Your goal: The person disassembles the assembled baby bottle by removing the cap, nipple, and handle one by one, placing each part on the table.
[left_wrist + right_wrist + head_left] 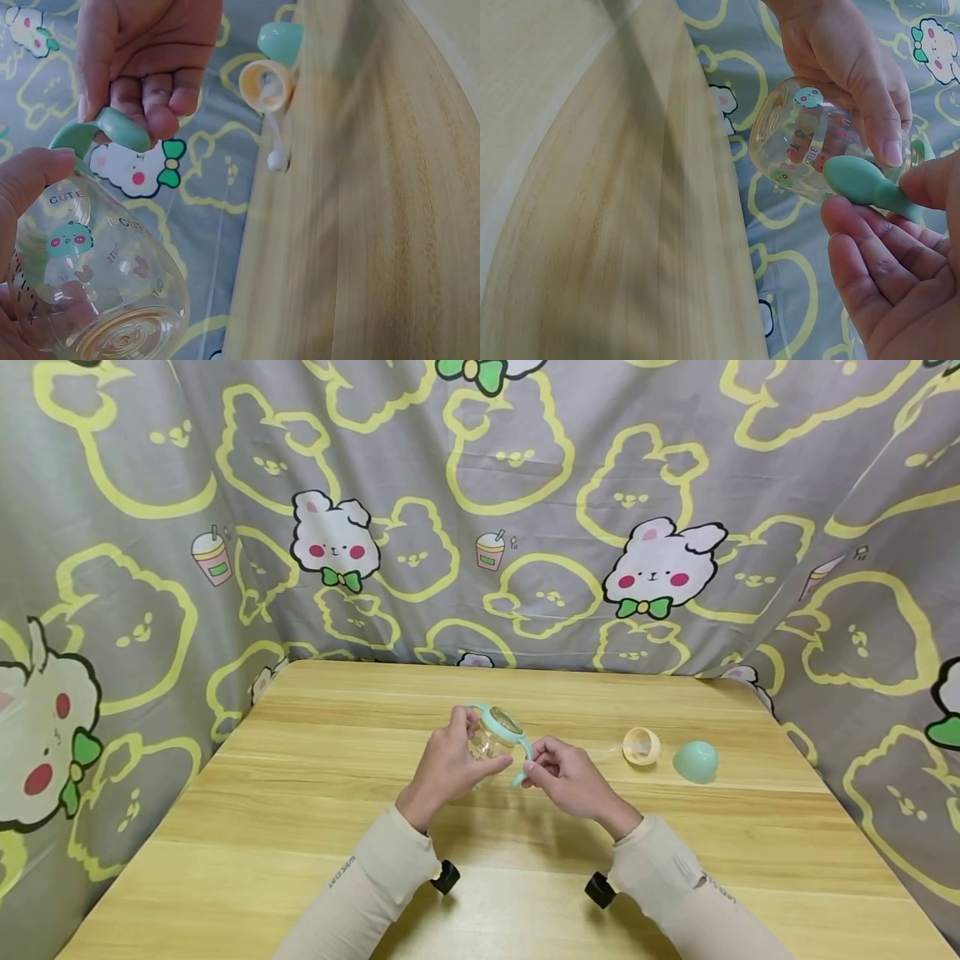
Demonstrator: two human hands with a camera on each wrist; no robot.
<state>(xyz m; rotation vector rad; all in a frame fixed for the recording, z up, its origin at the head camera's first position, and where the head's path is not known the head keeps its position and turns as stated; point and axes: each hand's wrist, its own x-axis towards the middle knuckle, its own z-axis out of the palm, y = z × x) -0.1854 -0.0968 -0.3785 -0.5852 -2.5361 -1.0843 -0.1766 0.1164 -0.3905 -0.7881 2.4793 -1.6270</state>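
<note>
A clear baby bottle (489, 747) with printed cartoon figures is held up above the table, tilted. My left hand (444, 764) grips its body, with the thumb along the near side. Around the neck sits a mint-green collar with curved handles; one handle (859, 181) ends in a rounded tip. My right hand (567, 778) pinches this handle between thumb and fingers. In the left wrist view the bottle's base (124, 337) faces the camera. Part of the collar is hidden behind the left hand.
On the wooden table (300, 827), to the right, lies a peach-coloured ring cap (654, 748) with a thin straw ending in a white ball (277, 160). Beside it sits a mint-green dome cover (696, 762). A patterned grey curtain (420, 460) hangs around the table's back and sides.
</note>
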